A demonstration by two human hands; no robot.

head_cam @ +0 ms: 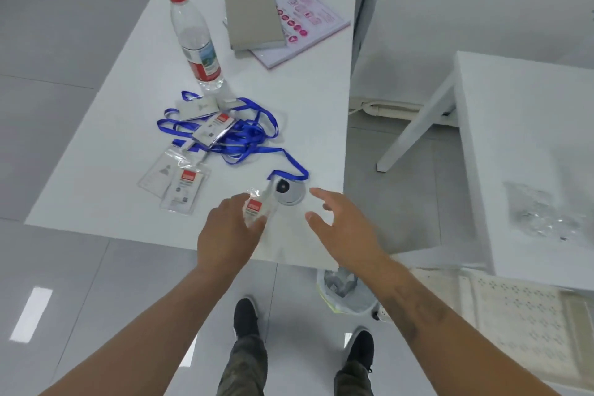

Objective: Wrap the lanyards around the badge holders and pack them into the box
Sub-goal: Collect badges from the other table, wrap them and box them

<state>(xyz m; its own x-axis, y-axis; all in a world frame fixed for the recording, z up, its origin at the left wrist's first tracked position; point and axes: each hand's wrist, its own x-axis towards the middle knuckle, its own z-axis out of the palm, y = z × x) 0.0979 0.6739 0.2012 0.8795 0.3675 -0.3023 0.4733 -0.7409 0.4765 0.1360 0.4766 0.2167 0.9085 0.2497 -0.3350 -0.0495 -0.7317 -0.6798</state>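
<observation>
My left hand (229,230) pinches a clear badge holder (258,206) with a red label near the table's front edge. Its blue lanyard (291,165) trails back to a tangled pile of blue lanyards (244,135) and several more badge holders (213,127). Two other holders (175,182) lie flat to the left. My right hand (340,225) hovers just right of the held badge, fingers spread and holding nothing. A grey box (254,21) lies at the far side of the table.
A water bottle with a red cap (194,38) stands behind the pile. A pink printed sheet (308,22) lies under the box. A round grey cable grommet (287,191) sits by the held badge. A second white table (530,154) with crumpled plastic stands right; a bin (347,291) below.
</observation>
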